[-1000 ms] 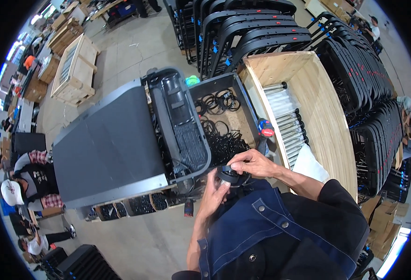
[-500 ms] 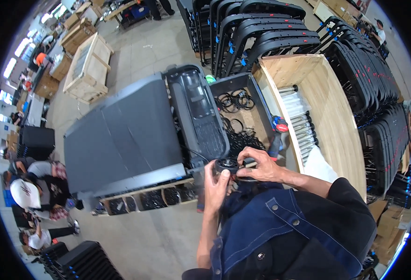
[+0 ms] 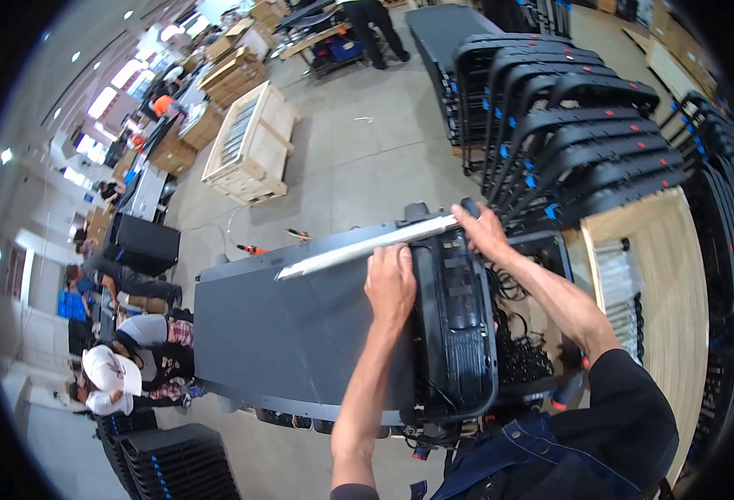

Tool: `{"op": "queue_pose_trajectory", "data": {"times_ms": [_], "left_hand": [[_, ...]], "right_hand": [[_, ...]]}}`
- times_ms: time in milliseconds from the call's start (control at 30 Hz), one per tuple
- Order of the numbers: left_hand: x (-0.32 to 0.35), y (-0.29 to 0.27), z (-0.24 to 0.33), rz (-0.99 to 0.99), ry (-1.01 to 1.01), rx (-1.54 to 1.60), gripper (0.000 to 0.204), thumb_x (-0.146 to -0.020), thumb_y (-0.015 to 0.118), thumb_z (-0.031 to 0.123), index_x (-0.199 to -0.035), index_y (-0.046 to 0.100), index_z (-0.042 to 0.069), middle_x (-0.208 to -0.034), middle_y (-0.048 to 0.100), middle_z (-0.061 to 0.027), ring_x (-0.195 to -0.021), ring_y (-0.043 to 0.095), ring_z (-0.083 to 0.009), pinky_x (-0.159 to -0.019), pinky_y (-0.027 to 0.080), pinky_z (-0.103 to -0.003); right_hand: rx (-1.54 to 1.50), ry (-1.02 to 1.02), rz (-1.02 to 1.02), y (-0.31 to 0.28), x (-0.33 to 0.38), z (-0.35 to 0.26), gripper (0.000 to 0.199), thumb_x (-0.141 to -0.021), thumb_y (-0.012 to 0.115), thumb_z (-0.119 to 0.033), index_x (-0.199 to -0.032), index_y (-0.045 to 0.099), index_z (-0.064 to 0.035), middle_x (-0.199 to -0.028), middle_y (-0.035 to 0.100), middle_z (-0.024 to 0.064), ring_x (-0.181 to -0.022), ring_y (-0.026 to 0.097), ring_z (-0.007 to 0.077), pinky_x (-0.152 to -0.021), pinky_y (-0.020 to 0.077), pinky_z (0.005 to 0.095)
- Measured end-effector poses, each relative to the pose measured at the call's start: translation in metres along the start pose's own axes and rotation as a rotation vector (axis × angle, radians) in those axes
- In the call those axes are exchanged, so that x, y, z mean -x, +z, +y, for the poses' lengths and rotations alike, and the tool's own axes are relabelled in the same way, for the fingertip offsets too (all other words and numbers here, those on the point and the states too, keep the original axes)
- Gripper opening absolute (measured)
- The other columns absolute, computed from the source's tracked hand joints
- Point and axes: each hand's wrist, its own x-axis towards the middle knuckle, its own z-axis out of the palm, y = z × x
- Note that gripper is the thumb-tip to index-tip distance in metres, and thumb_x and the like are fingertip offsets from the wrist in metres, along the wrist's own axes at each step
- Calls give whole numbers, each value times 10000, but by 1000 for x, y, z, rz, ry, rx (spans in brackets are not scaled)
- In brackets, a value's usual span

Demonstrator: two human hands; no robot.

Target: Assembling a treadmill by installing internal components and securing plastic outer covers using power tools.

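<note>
A dark grey treadmill deck (image 3: pixel 300 333) lies in front of me, its black ribbed motor cover (image 3: pixel 459 325) at the right end. A long pale metal bar (image 3: pixel 342 254) lies along the deck's far edge. My left hand (image 3: pixel 390 282) rests on the deck where it meets the cover, its curled fingers on the bar. My right hand (image 3: pixel 482 231) reaches over the cover's far end and grips the bar's right end.
A black bin of coiled cables (image 3: pixel 521 337) stands right of the cover, with a long wooden crate (image 3: pixel 663 275) beyond it. Stacked black frames (image 3: pixel 575 108) fill the back right. A wooden crate (image 3: pixel 250 146) sits on the floor. People crouch at the left (image 3: pixel 125 367).
Both hands have left a small black part held close to my body by the cable bin. They now stretch out to the pale bar on the deck's far edge.
</note>
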Motion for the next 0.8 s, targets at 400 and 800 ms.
{"op": "queue_pose_trajectory", "data": {"times_ms": [400, 800], "left_hand": [[-84, -27, -133, -251, 241, -303, 81, -890, 688, 136, -917, 656, 67, -944, 600, -128, -972, 582, -337, -899, 441, -465], [173, -110, -47, 174, -717, -142, 187, -927, 676, 73, -1096, 659, -3, -985, 655, -130, -821, 631, -215, -761, 525, -329]], "right_hand": [[191, -102, -362, 53, -150, -41, 829, -847, 604, -752, -1083, 637, 42, -691, 641, 99, -503, 629, 172, -461, 500, 323], [859, -579, -984, 198, -98, -111, 788, -870, 571, -738, -1283, 674, -76, -1048, 733, 221, -959, 710, 338, -861, 554, 454]]}}
